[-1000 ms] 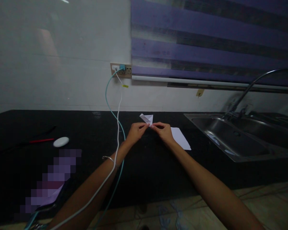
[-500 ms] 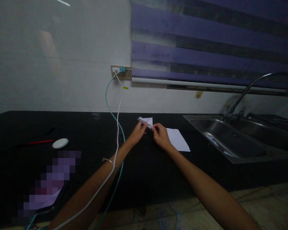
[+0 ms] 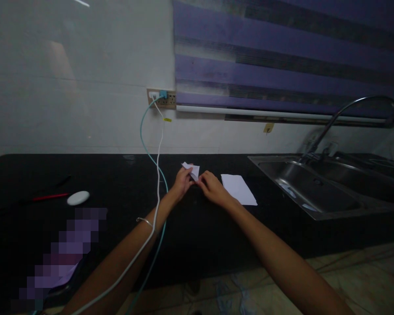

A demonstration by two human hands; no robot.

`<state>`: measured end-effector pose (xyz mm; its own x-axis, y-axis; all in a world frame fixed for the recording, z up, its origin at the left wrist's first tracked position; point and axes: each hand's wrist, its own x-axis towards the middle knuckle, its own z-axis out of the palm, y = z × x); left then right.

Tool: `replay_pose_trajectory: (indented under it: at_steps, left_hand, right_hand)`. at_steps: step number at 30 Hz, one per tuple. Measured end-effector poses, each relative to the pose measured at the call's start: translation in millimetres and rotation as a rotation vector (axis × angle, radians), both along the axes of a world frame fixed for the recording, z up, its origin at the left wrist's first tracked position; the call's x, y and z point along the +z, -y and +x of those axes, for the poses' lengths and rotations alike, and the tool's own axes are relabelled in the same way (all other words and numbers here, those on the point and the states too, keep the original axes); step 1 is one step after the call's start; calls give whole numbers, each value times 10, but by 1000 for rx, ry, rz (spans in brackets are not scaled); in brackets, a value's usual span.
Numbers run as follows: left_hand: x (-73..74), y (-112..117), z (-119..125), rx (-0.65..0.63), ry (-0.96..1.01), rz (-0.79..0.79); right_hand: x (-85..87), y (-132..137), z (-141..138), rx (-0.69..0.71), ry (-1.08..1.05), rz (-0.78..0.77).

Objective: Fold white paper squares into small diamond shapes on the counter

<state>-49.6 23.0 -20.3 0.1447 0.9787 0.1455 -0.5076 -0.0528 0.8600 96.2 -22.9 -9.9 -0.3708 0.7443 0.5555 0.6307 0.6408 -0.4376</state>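
Observation:
Between my two hands is a small piece of folded white paper (image 3: 193,170), held just above the black countertop (image 3: 197,236). My left hand (image 3: 183,181) grips its left side, thumb on top and fingers beneath. At the paper's lower right corner, the fingertips of my right hand (image 3: 210,186) pinch the edge. A stack of white paper sheets (image 3: 239,189) lies flat on the counter, just right of my right hand. The finer folds are too small to make out.
A white cable (image 3: 158,175) and a teal cable (image 3: 166,183) run from the wall socket (image 3: 167,99) across my left forearm. To the right is a steel sink (image 3: 292,186) with a faucet (image 3: 328,120). At left lie a white oval object (image 3: 78,198), a red stick (image 3: 51,197) and a blurred-out device (image 3: 65,278).
Both hands have drawn slightly left and lower with the folded paper, which is now tilted more steeply. The whole view has shifted a little.

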Motion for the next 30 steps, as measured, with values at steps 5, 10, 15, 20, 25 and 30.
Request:
replay_pose_trajectory:
  at_steps: [5,10,15,20,25,30]
  left_hand:
    - [23,-19,-49,-58,15,0]
    - [-13,-23,-6,-282,-134,41]
    - [-48,-10,23,-299,-286,73]
    - [-18,22,9,-219,-448,188]
    - [-8,51,-28,-209,-562,277]
    - [-31,87,-56,-230,-668,336]
  right_hand:
    - [5,-114,104,-14,-292,-120]
    - [-82,-249,191,70,-632,-461]
    - [-67,-219,187,74,-781,-566]
    - [-24,-189,180,77,-828,-647]
    - [-24,-208,229,58,-762,-656]
    - [-27,-237,295,3,-585,-592]
